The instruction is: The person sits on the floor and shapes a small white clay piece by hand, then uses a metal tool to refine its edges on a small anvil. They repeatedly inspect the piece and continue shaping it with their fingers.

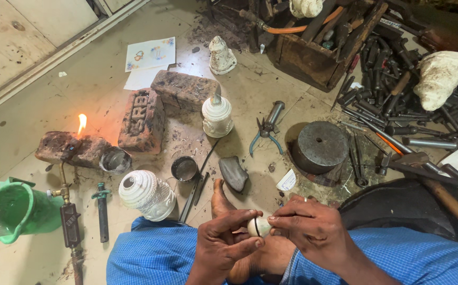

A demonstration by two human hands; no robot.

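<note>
Both hands, left hand (223, 243) and right hand (305, 227), pinched a small white egg-shaped piece (259, 227) over the lap; smooth, rounded surface could probably slip onto the floor (39, 105).

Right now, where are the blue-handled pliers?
In the head view, the blue-handled pliers lie on the floor right of centre, between the white ribbed jar and the round metal block.

Blue checked cloth (155, 253) wraps both legs; hands bare, forearms unsleeved; one foot (219, 198) bare, unshod.
</note>
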